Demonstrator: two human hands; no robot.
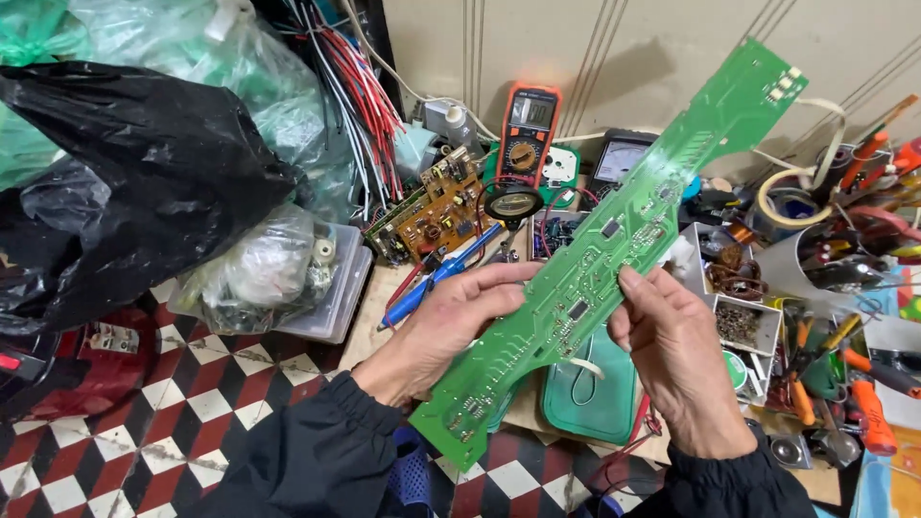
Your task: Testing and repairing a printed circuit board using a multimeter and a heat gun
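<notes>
Both hands held a long green board [614, 249] tilted above the counter [384, 297]. The left hand [436, 331] pinched its upper edge. The right hand [676, 360] gripped its lower edge, near a multimeter [528, 129]

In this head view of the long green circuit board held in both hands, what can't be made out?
- Circuit board: far face turned away; solder detail too small.
- Left hand: fingers hidden behind the board.
- Right hand: palm faces away; fingertips hidden behind the board.
- Multimeter: display too small.
- Black bag: contents hidden.
</notes>
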